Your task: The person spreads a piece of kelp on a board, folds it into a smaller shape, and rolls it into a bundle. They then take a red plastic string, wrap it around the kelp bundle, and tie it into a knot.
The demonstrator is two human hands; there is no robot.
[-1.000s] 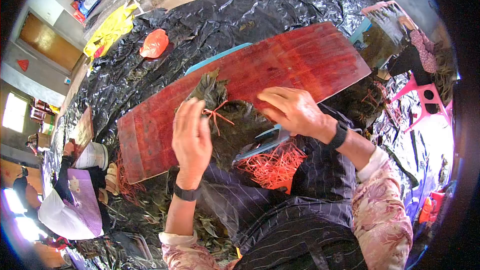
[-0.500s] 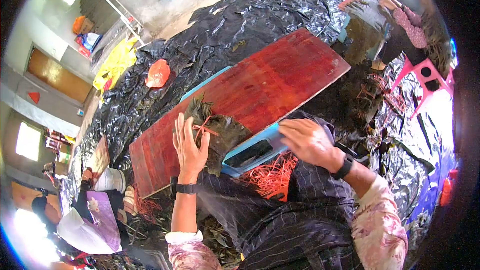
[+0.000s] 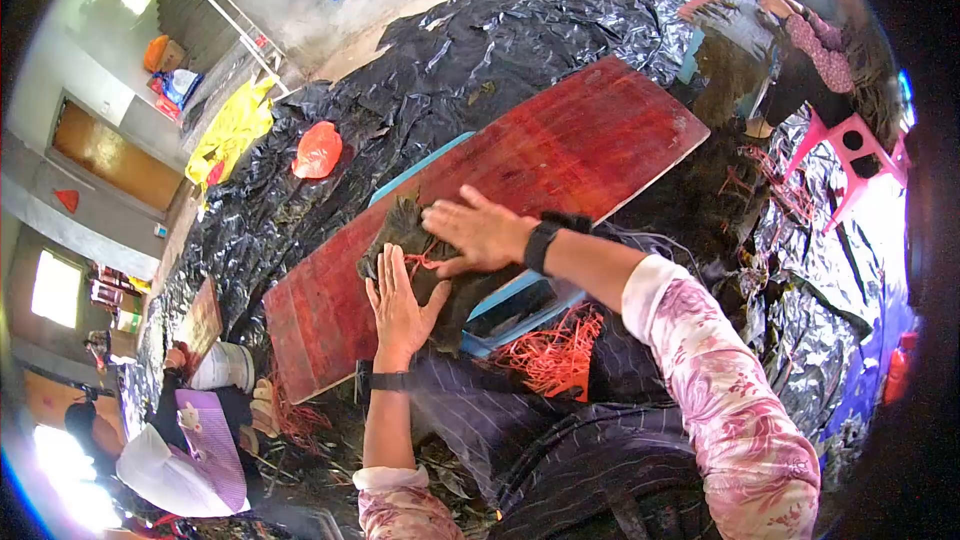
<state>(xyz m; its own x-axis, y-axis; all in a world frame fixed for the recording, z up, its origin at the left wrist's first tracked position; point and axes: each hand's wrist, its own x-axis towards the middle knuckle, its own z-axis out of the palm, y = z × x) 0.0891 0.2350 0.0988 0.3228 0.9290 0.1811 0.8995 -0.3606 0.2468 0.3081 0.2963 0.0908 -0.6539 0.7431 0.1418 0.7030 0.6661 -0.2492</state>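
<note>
A bundle of dark brown leaves (image 3: 399,222), tied with red plastic string (image 3: 424,261), lies on the near edge of a reddish-brown board (image 3: 570,150). My left hand (image 3: 398,308) rests flat against the bundle's near side, fingers stretched out. From the right, my right hand (image 3: 480,231) lies over the top of the bundle with its fingers extended. Both hands are open and press on the leaves; neither grips them. Part of the bundle is hidden beneath the hands. Under the board a blue plastic stool (image 3: 520,302) shows, beside a heap of red plastic strips (image 3: 550,352).
Black plastic sheeting (image 3: 500,30) covers the floor, with a red bag (image 3: 317,150) on it. A co-worker sits at lower left near a white bucket (image 3: 224,367); another works at upper right. A pink stool (image 3: 855,155) stands at right.
My right hand has moved left from the board's near edge onto the leaf bundle. My left hand has shifted slightly right and down, closer against the bundle.
</note>
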